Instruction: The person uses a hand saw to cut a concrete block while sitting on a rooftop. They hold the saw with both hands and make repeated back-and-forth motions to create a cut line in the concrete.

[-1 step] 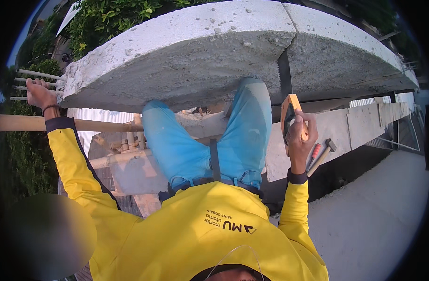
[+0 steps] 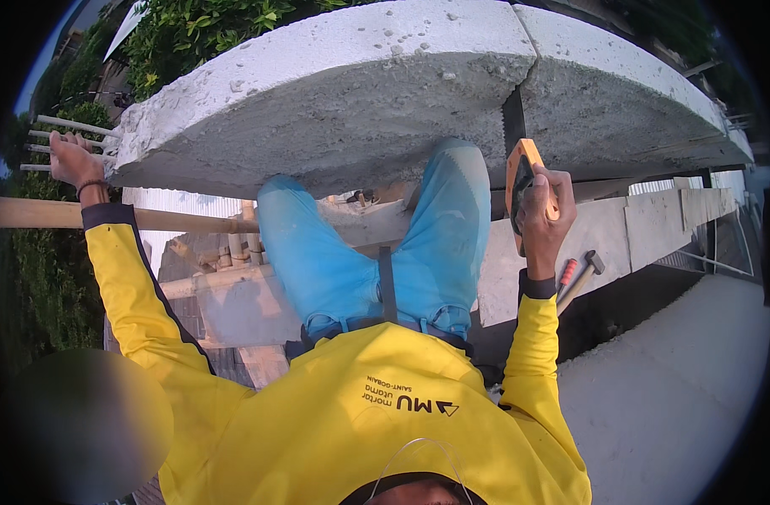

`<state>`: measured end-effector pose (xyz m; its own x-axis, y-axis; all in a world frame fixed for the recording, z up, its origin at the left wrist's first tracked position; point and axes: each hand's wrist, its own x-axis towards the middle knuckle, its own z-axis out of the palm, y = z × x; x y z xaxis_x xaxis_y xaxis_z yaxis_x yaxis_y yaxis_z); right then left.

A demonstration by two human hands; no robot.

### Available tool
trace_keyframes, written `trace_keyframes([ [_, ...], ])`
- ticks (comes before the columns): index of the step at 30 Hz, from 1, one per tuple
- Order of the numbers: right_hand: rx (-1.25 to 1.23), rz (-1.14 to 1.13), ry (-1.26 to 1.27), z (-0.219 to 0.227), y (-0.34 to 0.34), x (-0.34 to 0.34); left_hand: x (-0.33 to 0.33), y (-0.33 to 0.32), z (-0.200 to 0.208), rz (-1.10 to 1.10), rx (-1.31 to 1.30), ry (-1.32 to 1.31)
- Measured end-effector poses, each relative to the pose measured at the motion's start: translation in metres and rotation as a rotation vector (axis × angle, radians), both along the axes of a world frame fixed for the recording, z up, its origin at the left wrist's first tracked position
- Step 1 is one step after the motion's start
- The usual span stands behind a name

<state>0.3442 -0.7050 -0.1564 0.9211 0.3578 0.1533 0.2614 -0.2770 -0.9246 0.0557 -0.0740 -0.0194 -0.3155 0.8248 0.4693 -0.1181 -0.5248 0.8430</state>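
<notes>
Two sections of a thick, curved concrete slab [image 2: 334,76] span the far side, pale and smooth along the top edge, rough and pitted across the face below, with a narrow slit [image 2: 525,34] parting them right of centre. Blue-trousered knees [image 2: 444,210] come up close to that face. A bamboo pole [image 2: 175,225] crosses at left, behind the left forearm. At lower right, a grey concrete strip [image 2: 587,231] slants upward.

The handsaw [image 2: 514,124] is between the slit and the right hand [image 2: 546,206], which is closed around its handle. Its long axis runs away from the grip, nearly in line with the slit, and the far end of the blade passes out of sight there. The blade is dark and straight, toothed on its left edge; the handle is orange-yellow with a dark middle.

The left hand [image 2: 74,162], well apart from the saw, curls at some pale rods [image 2: 74,124] beside the slab's left end; whether it grips one, I cannot tell.

Just beside the right wrist lie a hammer [image 2: 583,279] and a smaller red-handled tool [image 2: 568,271].
</notes>
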Motion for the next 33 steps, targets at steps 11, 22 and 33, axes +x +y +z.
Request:
trace_keyframes([
  [11, -0.101, 0.039, -0.095, 0.018, -0.07, -0.041, -0.01, 0.015, -0.004, -0.001, -0.007, -0.008],
  [22, 0.109, 0.185, -0.019, -0.058, 0.015, 0.078, -0.004, 0.005, -0.007, 0.004, -0.028, -0.003],
  [33, 0.116, 0.074, -0.01, -0.01, 0.03, 0.032, -0.027, 0.045, -0.017, -0.035, 0.04, -0.018],
])
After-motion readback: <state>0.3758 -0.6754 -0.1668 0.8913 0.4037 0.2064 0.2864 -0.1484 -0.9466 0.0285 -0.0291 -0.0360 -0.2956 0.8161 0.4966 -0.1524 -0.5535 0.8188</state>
